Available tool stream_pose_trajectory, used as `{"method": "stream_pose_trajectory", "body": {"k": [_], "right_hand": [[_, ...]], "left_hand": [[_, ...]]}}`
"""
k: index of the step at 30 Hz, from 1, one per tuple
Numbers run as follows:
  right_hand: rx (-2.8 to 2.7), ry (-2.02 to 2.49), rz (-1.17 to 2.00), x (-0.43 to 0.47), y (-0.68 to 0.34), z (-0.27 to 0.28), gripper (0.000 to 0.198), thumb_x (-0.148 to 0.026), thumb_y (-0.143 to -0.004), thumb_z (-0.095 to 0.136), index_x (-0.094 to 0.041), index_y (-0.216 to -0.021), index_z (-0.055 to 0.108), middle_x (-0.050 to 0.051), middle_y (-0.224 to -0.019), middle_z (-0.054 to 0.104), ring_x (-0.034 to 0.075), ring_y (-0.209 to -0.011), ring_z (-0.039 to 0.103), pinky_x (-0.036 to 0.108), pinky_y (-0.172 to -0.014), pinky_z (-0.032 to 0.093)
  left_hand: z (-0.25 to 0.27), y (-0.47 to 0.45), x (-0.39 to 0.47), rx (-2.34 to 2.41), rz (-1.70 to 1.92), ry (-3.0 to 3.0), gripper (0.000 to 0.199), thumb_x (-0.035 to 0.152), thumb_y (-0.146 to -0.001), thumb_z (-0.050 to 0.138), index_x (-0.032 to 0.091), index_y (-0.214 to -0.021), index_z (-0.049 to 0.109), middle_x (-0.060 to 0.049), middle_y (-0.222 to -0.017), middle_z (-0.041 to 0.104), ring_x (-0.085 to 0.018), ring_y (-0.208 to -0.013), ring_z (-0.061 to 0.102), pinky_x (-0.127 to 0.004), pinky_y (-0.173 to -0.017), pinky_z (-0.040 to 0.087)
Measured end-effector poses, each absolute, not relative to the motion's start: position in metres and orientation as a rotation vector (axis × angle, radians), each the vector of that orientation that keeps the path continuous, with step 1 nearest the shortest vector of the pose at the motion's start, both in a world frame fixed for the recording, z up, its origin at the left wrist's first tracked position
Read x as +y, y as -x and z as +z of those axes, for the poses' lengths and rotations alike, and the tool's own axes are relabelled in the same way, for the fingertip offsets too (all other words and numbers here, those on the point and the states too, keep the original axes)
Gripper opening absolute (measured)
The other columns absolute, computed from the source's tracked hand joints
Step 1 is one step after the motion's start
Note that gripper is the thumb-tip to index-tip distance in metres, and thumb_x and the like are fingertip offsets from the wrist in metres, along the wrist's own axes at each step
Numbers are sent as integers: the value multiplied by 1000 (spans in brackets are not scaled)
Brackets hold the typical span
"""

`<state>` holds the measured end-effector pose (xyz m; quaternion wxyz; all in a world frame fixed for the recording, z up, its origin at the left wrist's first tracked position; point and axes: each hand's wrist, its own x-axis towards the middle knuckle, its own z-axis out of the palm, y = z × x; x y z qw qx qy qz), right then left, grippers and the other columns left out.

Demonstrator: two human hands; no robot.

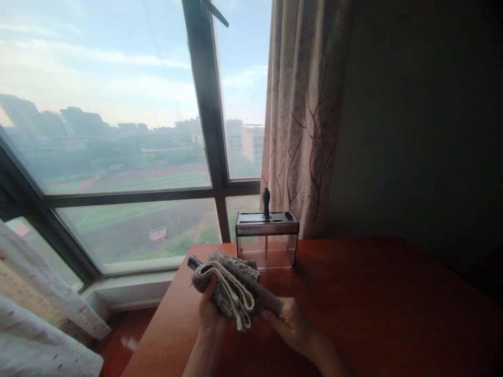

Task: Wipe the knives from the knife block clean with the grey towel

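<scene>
Over the left side of the bench (pixel 373 314), the person's left grip (pixel 212 309) is closed on a folded cloth (pixel 223 288) lapped about a long grey object (pixel 271 298), whose near end the right grip (pixel 293 322) clasps. The handling looks under way; how much remains cannot be told. Toward the far edge, one black-handled piece (pixel 266 203) already stands in the clear-sided holder (pixel 251 229); the grey object does not.

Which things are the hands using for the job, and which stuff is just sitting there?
Seems part of the job:
folded grey cloth, held by the left hand
long grey object, its near end in the right hand

Seems just there:
clear-sided stand
black-handled tool standing in it
patterned curtain
</scene>
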<state>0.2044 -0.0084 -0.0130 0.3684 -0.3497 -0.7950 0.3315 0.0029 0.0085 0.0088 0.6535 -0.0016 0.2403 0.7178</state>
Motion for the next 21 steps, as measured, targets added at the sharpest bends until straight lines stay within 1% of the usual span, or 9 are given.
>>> {"method": "stream_pose_trajectory", "body": {"k": [2,4,6,9,11,14,18,19,21], "right_hand": [[-2089,938,765,-8,-209,-14,40,-45,-92,42,-17,-70,59,-1,-62,51,12,-56,44,24,-53,30],[-2097,958,741,-9,-215,-14,43,-46,-92,40,-16,-69,60,0,-63,53,13,-57,46,24,-55,32],[-2059,953,793,-10,-220,-13,45,-48,-92,39,-16,-71,63,2,-65,57,14,-59,50,25,-57,35],[-1930,941,970,-12,-222,-11,47,-51,-90,42,-15,-73,67,3,-66,61,15,-60,54,25,-56,38],[-1795,964,1098,-15,-219,-11,48,-53,-88,46,-14,-71,68,4,-64,62,16,-58,56,25,-55,40],[-1574,989,1261,-17,-212,-14,50,-58,-84,50,-14,-67,68,4,-59,62,17,-55,56,26,-52,41],[-1444,971,1371,-17,-203,-18,61,-65,-81,47,-14,-53,64,4,-52,59,15,-49,53,25,-49,40],[-1434,968,1381,-17,-201,-20,62,-67,-81,47,-14,-53,63,4,-51,58,14,-48,53,25,-48,40],[-1409,976,1363,-18,-196,-25,60,-69,-78,49,-14,-59,65,3,-51,58,14,-48,51,25,-48,38]], "left_hand": [[10,3,11,553,1685,11,24,13,-88,49,15,-90,72,-7,-80,77,-22,-75,73,-40,-89,53],[11,9,12,567,1742,8,25,14,-88,47,15,-98,71,-7,-81,77,-22,-74,73,-41,-89,53],[12,14,13,573,1771,6,27,15,-90,46,15,-105,69,-7,-82,77,-22,-75,73,-42,-90,52],[11,16,11,533,1752,-5,29,17,-90,45,16,-110,67,-7,-84,77,-22,-79,72,-41,-93,50],[8,15,9,473,1715,-23,29,19,-91,45,18,-110,67,-7,-87,77,-23,-83,72,-40,-95,49],[0,12,5,388,1638,-61,27,26,-90,47,22,-105,69,-6,-92,77,-24,-92,70,-38,-96,48],[-8,5,-2,379,1537,-119,25,34,-88,51,21,-98,71,-8,-96,76,-27,-100,67,-40,-94,49],[-8,3,-3,394,1526,-128,24,33,-88,52,20,-97,71,-8,-95,76,-27,-100,67,-41,-93,50],[-5,-4,-5,456,1517,-128,20,27,-87,54,18,-94,71,-9,-92,77,-27,-97,68,-41,-91,51]]}}
